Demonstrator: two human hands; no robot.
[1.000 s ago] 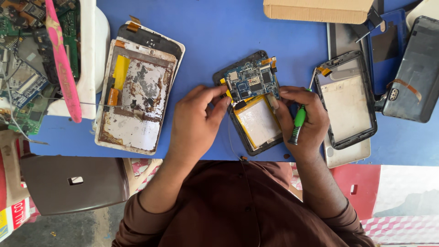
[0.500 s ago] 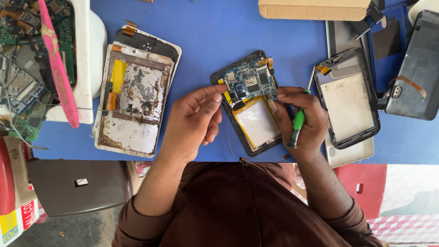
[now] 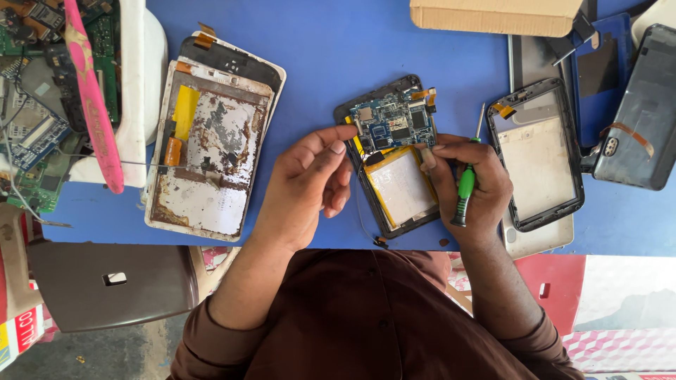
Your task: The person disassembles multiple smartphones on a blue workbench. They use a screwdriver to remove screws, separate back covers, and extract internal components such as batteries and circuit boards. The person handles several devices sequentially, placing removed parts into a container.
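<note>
The open tablet lies on the blue table between both hands. The left hand has lifted off it a little, thumb and finger now pinched together. The right hand still grips the green screwdriver and touches the tablet's edge.
</note>
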